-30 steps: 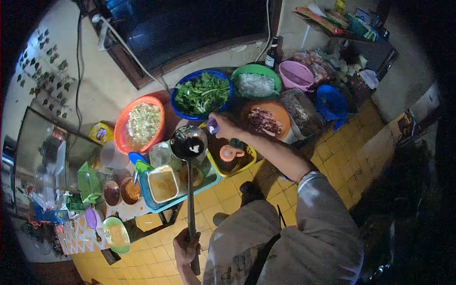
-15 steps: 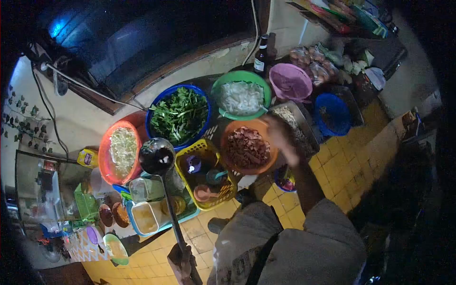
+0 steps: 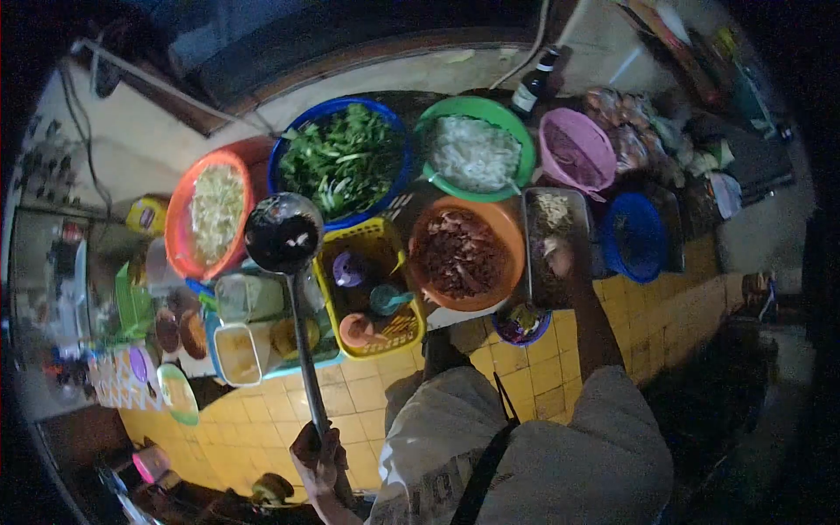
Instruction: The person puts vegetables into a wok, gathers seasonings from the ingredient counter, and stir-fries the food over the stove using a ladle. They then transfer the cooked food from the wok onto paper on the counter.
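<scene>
My left hand (image 3: 319,451) grips the long handle of a ladle (image 3: 284,234). Dark contents with a small pale piece lie in its bowl, over the edge of the yellow basket. My right hand (image 3: 560,256) is down in a metal tray (image 3: 546,289) of pale shreds (image 3: 553,210), its fingers drawn together; whatever they hold is hidden. Just left of that tray, an orange bowl (image 3: 516,258) contains reddish-brown chopped pieces (image 3: 464,258). Behind are a green bowl (image 3: 528,157) of white strips and a blue bowl (image 3: 404,171) of chopped greens.
A yellow basket (image 3: 376,348) with cups, a red-orange bowl (image 3: 178,236) of pale shreds and plastic tubs (image 3: 238,354) stand leftward. A pink basket (image 3: 577,153), blue basket (image 3: 636,238) and dark bottle (image 3: 532,86) are at right. A small bowl (image 3: 522,328) sits by the front edge.
My right hand has moved from the orange bowl's right rim down into the metal tray. The ladle stays in my left hand, and my view has shifted.
</scene>
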Demonstrator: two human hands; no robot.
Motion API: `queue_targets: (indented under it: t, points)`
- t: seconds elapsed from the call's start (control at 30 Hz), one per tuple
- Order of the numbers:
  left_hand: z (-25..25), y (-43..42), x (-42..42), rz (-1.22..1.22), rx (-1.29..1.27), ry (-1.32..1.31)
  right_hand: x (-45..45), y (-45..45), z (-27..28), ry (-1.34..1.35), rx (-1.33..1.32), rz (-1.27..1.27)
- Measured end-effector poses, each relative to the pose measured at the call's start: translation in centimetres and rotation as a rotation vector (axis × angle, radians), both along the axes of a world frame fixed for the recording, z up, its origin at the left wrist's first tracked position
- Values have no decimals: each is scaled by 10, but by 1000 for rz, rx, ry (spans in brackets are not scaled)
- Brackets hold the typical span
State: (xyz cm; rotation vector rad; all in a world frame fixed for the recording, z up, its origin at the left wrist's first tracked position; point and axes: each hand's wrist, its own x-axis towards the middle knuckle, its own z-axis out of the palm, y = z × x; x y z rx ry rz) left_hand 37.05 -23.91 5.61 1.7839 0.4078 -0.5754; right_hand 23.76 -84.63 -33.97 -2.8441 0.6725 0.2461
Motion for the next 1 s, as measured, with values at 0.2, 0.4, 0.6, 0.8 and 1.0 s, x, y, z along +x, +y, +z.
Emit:
queue_targets:
  t: [0.2, 0.4, 0.6, 0.8, 1.0]
  points:
    - [-7, 21, -52, 140, -117, 19, 25, 16, 43, -284, -179, 79]
    - [-17, 61, -131, 303, -129, -31, 22, -50, 10, -263, -117, 12]
    - [-32, 121, -252, 497, -60, -151, 57, -12, 123, -542, -32, -104]
    - [-30, 163, -385, 836, -6, -80, 151, 106, 220, -850, 573, -99]
    - [-36, 161, -518, 1289, 116, -59, 252, 395, 272, -689, 1220, 121]
